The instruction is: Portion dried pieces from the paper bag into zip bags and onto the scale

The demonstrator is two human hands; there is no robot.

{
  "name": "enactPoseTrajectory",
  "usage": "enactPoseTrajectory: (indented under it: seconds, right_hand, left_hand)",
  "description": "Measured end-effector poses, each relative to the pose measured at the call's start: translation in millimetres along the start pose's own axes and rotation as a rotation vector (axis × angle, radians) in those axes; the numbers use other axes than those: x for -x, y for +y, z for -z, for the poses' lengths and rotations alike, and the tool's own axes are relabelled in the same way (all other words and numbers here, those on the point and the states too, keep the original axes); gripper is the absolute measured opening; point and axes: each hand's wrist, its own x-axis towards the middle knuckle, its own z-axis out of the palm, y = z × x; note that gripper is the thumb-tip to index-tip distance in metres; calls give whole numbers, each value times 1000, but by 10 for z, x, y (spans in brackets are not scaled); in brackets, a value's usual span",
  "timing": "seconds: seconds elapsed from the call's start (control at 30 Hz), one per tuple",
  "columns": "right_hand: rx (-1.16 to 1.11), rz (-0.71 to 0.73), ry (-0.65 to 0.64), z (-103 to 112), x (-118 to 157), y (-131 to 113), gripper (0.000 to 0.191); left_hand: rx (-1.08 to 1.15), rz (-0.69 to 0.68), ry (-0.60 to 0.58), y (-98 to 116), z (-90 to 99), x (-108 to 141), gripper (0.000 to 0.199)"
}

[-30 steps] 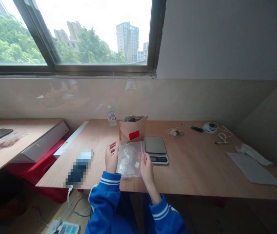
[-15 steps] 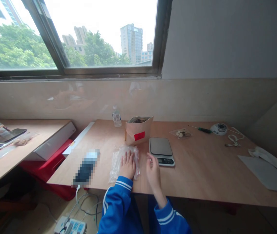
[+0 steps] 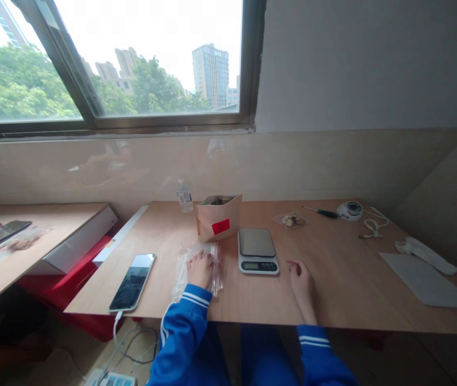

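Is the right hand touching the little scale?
Apart. The head view shows bare table between the right hand and the scale.

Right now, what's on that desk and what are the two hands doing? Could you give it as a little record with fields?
left hand: flat on the clear plastic bags
right hand: loosely curled, resting on the bare table, holding nothing
scale: between the hands, pan bare
paper pouch: upright behind the bags, top open, red label
phone: left of the bags, cable plugged in
far edge: water bottle, small bag of pieces, screwdriver
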Motion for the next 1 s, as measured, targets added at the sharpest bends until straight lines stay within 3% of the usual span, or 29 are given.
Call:
enactPoseTrajectory:
  seconds: [0.07,0.13,0.23,0.33,0.4,0.57,0.73,0.87,1.0]
  right_hand:
    - [8,23,-40,-26,16,-54,32]
    - [3,21,-57,-33,24,-86,33]
    - [-8,8,-53,-14,28,-85,34]
    - [-6,-4,-61,5,32,-76,34]
    - [-3,-20,-69,8,34,-84,35]
    - [-26,-31,-91,6,38,-112,33]
    - [-22,-9,-109,16,48,-109,31]
    - [-19,-1,-124,27,54,-98,31]
    - [-7,-1,-125,25,55,-73,32]
  left_hand:
    - [108,-23,58,96,213,-56,24]
    - [354,-105,162,219,441,-107,26]
    - [601,-268,410,452,791,-215,26]
    - [561,-427,659,692,1084,-439,25]
    - [465,-487,691,820,1204,-640,26]
    - [152,-370,264,967,1254,-953,30]
    - [-4,-256,90,980,1257,-934,38]
    - [-84,-293,-117,1001,1260,-1021,30]
    - [-59,-388,-206,981,1186,-1129,25]
